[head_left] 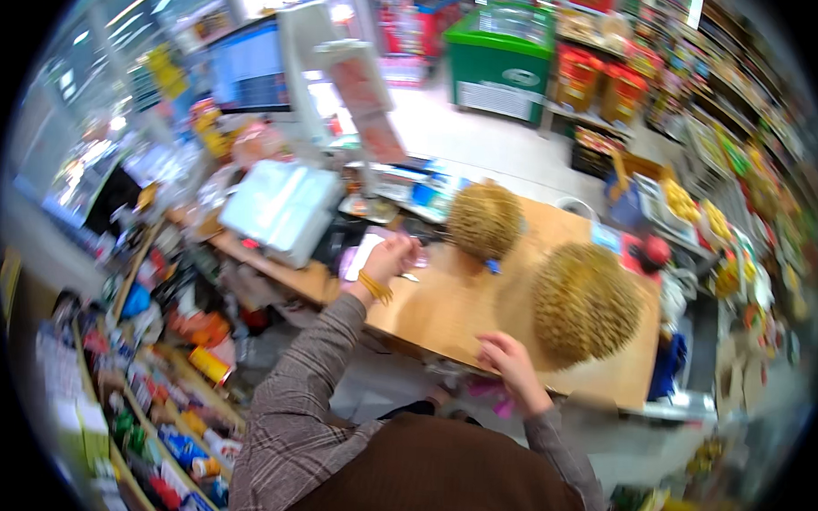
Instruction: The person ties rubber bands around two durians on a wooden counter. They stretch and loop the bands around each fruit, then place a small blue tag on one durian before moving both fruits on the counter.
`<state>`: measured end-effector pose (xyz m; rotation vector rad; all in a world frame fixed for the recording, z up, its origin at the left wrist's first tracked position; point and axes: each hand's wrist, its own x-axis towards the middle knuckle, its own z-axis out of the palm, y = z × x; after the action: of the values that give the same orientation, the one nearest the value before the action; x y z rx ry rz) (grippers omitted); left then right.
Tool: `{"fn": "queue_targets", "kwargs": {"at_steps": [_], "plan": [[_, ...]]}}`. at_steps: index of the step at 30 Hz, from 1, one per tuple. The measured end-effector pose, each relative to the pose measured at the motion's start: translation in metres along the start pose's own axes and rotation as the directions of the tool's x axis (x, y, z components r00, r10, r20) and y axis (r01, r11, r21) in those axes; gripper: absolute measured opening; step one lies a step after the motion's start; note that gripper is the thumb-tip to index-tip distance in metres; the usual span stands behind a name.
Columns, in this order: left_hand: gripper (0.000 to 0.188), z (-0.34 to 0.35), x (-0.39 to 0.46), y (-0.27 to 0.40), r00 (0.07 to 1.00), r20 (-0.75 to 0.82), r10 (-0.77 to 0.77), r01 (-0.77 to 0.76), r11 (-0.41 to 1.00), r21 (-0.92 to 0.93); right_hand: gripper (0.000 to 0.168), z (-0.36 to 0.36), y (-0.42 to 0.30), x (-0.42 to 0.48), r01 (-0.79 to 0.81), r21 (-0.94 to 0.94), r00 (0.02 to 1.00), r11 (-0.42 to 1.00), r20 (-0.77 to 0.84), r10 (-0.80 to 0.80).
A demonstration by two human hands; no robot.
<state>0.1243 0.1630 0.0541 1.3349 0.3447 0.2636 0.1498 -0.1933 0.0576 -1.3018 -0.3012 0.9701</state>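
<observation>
Two spiky durians rest on a wooden counter (447,311): a smaller durian (486,221) near its far edge and a larger durian (585,302) to the right. Over the counter's left part is my left hand (393,258), fingers curled, yellow bands round its wrist, close to a pinkish-purple thing (353,261); blur hides whether the fingers grip anything. My right hand (503,359) is at the near edge, left of the larger durian, with its fingers partly bent; whether it holds a small thing cannot be made out.
A digital scale (282,207) and a monitor (250,67) stand to the left. Beyond the counter is a green chest freezer (500,63). A red round object (655,250) lies at the right end. Packed shelves (166,423) stand at the lower left.
</observation>
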Motion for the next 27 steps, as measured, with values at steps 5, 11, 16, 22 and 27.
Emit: {"fn": "queue_targets", "kwargs": {"at_steps": [5, 11, 16, 22, 27], "plan": [[0.020, -0.078, -0.113, 0.053, 0.898, -0.435, -0.065, 0.092, 0.995, 0.041, 0.017, -0.034, 0.078, -0.039, -0.196, -0.039, 0.959, 0.980, -0.215, 0.183], [0.015, -0.240, -0.174, 0.072, 0.604, -0.793, 0.075, -0.079, 0.996, 0.034, 0.012, 0.008, 0.091, -0.008, -0.093, -0.279, 0.967, 0.956, -0.253, 0.020], [0.016, -0.338, -0.149, 0.080, 0.565, -0.813, 0.144, -0.171, 0.984, 0.056, 0.010, 0.081, 0.077, 0.073, 0.155, -0.602, 0.930, 0.783, -0.178, -0.321], [0.017, -0.492, -0.117, 0.064, 0.351, -0.820, 0.452, 0.149, 0.838, 0.525, 0.013, 0.143, 0.079, 0.153, 0.065, -0.923, 0.832, 0.379, -0.160, -0.531], [0.016, -0.578, -0.108, 0.150, 0.135, -0.552, 0.823, 0.214, 0.520, 0.827, 0.024, 0.158, 0.090, 0.161, -0.157, -0.960, 0.778, 0.232, -0.265, -0.570]]}}
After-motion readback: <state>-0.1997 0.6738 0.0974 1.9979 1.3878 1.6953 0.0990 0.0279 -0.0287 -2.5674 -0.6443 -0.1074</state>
